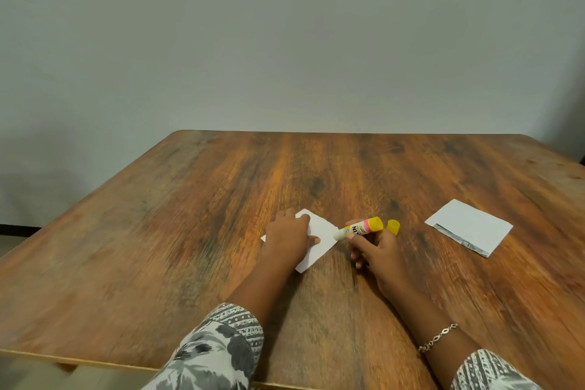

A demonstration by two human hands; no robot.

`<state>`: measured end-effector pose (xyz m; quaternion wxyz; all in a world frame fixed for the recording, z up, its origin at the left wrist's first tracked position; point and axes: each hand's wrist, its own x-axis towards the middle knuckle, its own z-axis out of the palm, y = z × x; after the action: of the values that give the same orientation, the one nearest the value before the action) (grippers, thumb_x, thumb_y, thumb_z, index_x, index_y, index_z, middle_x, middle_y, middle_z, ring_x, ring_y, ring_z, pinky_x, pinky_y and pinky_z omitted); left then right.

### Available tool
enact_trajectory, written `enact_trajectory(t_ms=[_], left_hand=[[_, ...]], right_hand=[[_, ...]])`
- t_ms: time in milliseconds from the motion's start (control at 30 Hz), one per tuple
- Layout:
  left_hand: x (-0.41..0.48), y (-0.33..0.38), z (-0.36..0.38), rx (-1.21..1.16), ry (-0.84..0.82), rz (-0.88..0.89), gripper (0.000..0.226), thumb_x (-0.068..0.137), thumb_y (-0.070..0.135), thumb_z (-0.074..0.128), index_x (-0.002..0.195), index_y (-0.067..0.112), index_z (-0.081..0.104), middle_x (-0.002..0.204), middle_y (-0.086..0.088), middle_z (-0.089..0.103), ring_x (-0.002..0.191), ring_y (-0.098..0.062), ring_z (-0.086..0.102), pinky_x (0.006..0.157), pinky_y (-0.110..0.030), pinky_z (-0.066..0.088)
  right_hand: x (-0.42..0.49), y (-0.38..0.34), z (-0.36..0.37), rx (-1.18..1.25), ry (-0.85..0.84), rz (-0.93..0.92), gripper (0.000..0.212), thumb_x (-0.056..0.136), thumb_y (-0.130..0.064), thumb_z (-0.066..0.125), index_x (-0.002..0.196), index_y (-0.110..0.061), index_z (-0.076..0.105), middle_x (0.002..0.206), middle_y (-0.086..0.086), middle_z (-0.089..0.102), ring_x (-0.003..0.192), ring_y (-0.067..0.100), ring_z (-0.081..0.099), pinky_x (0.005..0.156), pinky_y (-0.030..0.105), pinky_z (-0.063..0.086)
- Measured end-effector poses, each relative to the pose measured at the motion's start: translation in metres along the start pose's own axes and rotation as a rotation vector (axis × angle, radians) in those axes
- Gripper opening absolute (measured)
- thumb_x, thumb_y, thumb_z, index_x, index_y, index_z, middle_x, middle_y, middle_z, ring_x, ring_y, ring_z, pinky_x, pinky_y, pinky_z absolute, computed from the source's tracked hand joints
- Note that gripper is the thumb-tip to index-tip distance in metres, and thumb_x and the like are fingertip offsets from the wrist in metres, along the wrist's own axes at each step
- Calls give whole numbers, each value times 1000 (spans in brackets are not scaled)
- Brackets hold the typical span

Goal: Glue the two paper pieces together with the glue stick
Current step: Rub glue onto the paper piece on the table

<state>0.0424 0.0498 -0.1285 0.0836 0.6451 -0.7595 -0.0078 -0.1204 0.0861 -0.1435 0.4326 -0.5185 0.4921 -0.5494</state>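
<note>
At the middle of the brown wooden table (190, 231), we see the left hand (286, 239) pressing flat-fingered on a small white paper square (321, 228), the right hand (376, 250) gripping the uncapped yellow glue stick (359, 228), tip at the paper's right corner. We'd stroke lightly inward, sheet pinned. The second white paper piece (468, 226) lies well right.

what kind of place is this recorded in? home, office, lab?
Likely a plain home or office room; can't tell which. Wood-grain table against a bare pale wall; craft bits in use: one paper piece, a second paper piece, a glue stick.
</note>
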Motion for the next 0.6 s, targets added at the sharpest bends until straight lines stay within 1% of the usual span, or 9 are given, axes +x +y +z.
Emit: enact_trajectory(t_ms=[100, 200, 333, 367, 467, 533, 600], left_hand=[[-3, 3, -3, -5, 26, -15, 50, 88, 47, 51, 123, 11, 47, 124, -13, 51, 112, -27, 47, 84, -35, 42], [-6, 6, -2, 17, 58, -28, 52, 89, 48, 48, 125, 12, 46, 127, -13, 51, 112, -26, 49, 86, -34, 44], [-8, 11, -1, 69, 73, -38, 39, 95, 37, 43, 123, 11, 49, 125, -14, 52, 111, -26, 50, 85, -32, 45], [-8, 12, 0, 76, 72, -40, 36, 95, 34, 42, 123, 11, 50, 124, -14, 53, 111, -26, 51, 84, -32, 45], [-8, 14, -2, 86, 60, -45, 33, 96, 30, 42, 121, 11, 53, 121, -13, 55, 107, -24, 53, 83, -30, 46], [-7, 14, -6, 64, 41, -56, 34, 94, 32, 46, 119, 10, 55, 119, -12, 56, 105, -25, 55, 82, -31, 46], [-7, 13, -9, 28, 20, -67, 38, 92, 35, 49, 118, 8, 56, 118, -12, 57, 104, -26, 56, 82, -31, 46]], right_hand=[[0, 0, 1, 3, 19, -6, 16, 85, -6, 57, 80, -20, 60, 50, 4, 53, 33, 6, 43, 35, 17, 37], [1, 0, 1, -28, 32, -21, 15, 84, -9, 60, 79, -23, 59, 52, 5, 53, 33, 4, 42, 35, 16, 37], [4, 0, 2, -90, 51, -59, 22, 86, -6, 57, 81, -28, 57, 57, 3, 56, 34, 2, 46, 36, 13, 39], [5, 0, 2, -102, 50, -71, 21, 86, -6, 56, 83, -26, 58, 57, 3, 56, 35, 2, 47, 36, 14, 39], [11, 2, 3, -149, 41, -94, 10, 87, -9, 55, 94, -14, 62, 58, 4, 56, 38, 2, 49, 37, 15, 41], [15, 3, 4, -173, 53, -95, 11, 88, -10, 55, 97, -11, 61, 60, 2, 58, 39, 1, 50, 38, 14, 41], [20, 4, 5, -195, 68, -97, 11, 88, -11, 55, 97, -10, 61, 60, 1, 57, 37, 1, 49, 37, 14, 41]])
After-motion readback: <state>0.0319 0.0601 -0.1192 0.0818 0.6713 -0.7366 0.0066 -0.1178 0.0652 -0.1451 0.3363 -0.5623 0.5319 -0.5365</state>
